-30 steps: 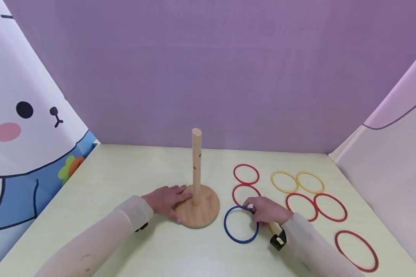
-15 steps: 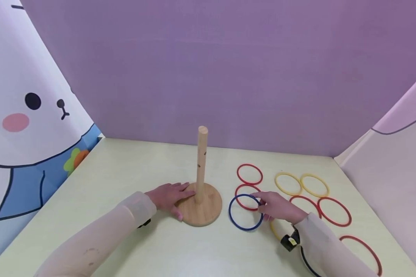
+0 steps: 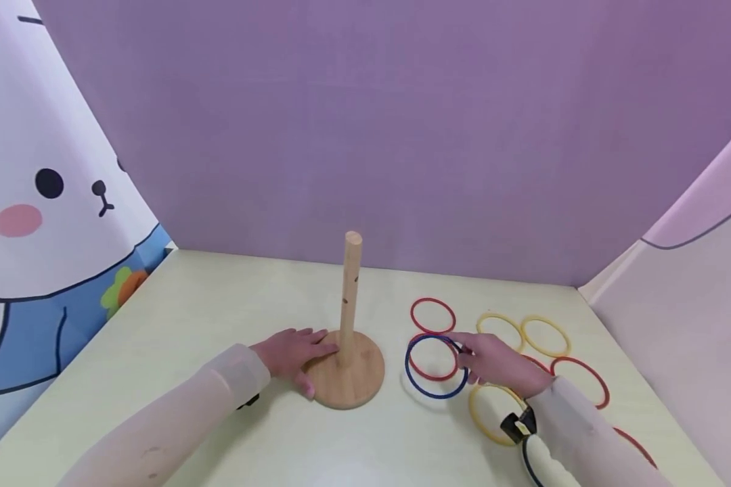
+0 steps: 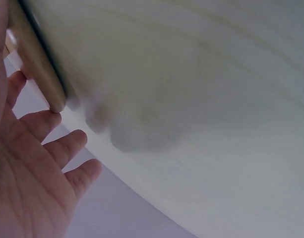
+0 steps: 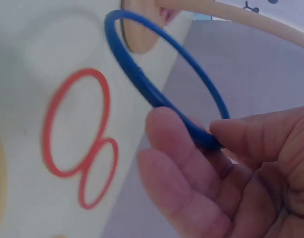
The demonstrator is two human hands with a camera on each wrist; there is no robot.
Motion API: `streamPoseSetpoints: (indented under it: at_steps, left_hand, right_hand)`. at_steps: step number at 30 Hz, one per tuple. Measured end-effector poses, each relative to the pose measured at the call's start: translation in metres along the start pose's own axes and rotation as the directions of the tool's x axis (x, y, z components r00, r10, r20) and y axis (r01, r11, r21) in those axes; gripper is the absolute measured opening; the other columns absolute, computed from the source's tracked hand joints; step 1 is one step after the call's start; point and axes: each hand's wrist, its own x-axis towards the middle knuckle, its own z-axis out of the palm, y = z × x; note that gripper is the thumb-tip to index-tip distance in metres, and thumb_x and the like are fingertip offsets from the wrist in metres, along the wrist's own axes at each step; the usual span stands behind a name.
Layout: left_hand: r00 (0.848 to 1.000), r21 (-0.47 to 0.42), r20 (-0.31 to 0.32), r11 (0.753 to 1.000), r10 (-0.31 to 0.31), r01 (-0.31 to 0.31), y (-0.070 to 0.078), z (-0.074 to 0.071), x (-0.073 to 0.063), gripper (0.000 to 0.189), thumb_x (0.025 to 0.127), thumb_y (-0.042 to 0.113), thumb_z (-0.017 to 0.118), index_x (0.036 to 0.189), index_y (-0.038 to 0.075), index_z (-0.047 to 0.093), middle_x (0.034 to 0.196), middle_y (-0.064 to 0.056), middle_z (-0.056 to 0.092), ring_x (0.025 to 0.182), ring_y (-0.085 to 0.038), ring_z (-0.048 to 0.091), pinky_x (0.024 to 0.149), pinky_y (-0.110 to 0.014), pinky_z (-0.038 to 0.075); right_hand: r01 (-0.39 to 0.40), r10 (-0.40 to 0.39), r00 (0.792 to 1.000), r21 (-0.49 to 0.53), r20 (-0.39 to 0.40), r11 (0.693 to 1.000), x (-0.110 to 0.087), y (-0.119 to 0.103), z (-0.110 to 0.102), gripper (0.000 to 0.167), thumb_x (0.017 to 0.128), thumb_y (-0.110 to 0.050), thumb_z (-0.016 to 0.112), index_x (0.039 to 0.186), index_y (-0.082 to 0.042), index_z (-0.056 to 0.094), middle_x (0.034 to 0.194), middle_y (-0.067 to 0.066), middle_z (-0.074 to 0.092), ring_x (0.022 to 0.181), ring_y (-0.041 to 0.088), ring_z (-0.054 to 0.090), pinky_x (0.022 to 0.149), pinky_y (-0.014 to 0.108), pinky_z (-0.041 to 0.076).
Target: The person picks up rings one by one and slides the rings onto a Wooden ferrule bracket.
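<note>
My right hand (image 3: 496, 365) pinches a blue ring (image 3: 436, 396) between thumb and fingers in the head view. In the right wrist view the blue ring (image 5: 137, 77) is tilted and lifted off the table, its shadow falling on the surface. My left hand (image 3: 290, 355) rests with fingers spread on the left side of a round wooden base (image 3: 353, 389), from which an upright wooden peg (image 3: 350, 297) rises with no ring on it. In the left wrist view the fingers of the left hand (image 4: 32, 173) touch the edge of the base (image 4: 40, 64).
Two touching red rings (image 3: 433, 299) lie right of the peg, one partly behind the blue ring. Farther right lie two yellow rings (image 3: 545, 318) and more red rings (image 3: 579, 360). Another yellow ring (image 3: 474, 412) lies near my right wrist. A purple panel (image 3: 365, 135) stands behind the table.
My right hand has raised the blue ring from the table and moved it slightly away from me, over the nearer red ring. The left hand stays on the base.
</note>
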Motion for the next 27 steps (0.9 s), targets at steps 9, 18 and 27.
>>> streamPoseSetpoints:
  at_steps: [9, 18, 27]
  left_hand:
    - [1.000, -0.020, -0.003, 1.000, -0.004, 0.004, 0.000, 0.002, 0.000, 0.095, 0.067, 0.056, 0.079, 0.144, 0.012, 0.043, 0.145, -0.022, 0.040, 0.127, -0.042, 0.042, 0.097, -0.058, 0.040]
    - [1.000, 0.007, 0.001, 1.000, 0.012, -0.012, 0.002, -0.005, -0.001, 0.096, 0.067, 0.056, 0.078, 0.143, 0.009, 0.043, 0.143, -0.026, 0.041, 0.126, -0.047, 0.043, 0.097, -0.058, 0.040]
    - [1.000, -0.010, 0.009, 1.000, -0.002, 0.002, 0.002, -0.005, -0.001, 0.097, 0.065, 0.054, 0.081, 0.142, 0.009, 0.043, 0.143, -0.026, 0.040, 0.125, -0.048, 0.043, 0.096, -0.059, 0.040]
  right_hand:
    - [0.090, -0.092, 0.994, -0.038, -0.057, 0.995, -0.006, -0.016, -0.030, 0.046, 0.094, 0.005, 0.048, 0.139, 0.008, 0.041, 0.078, 0.005, 0.056, 0.063, 0.018, 0.057, 0.057, 0.030, 0.051]
    - [0.142, -0.148, 0.981, -0.059, -0.122, 0.988, -0.009, -0.038, -0.057, 0.049, 0.097, 0.004, 0.044, 0.144, 0.005, 0.034, 0.080, 0.006, 0.057, 0.067, 0.018, 0.056, 0.060, 0.029, 0.050]
    - [0.181, -0.181, 0.961, -0.020, -0.211, 0.983, -0.009, -0.064, -0.076, 0.052, 0.098, 0.005, 0.042, 0.148, 0.001, 0.028, 0.083, 0.012, 0.059, 0.064, 0.017, 0.060, 0.060, 0.027, 0.054]
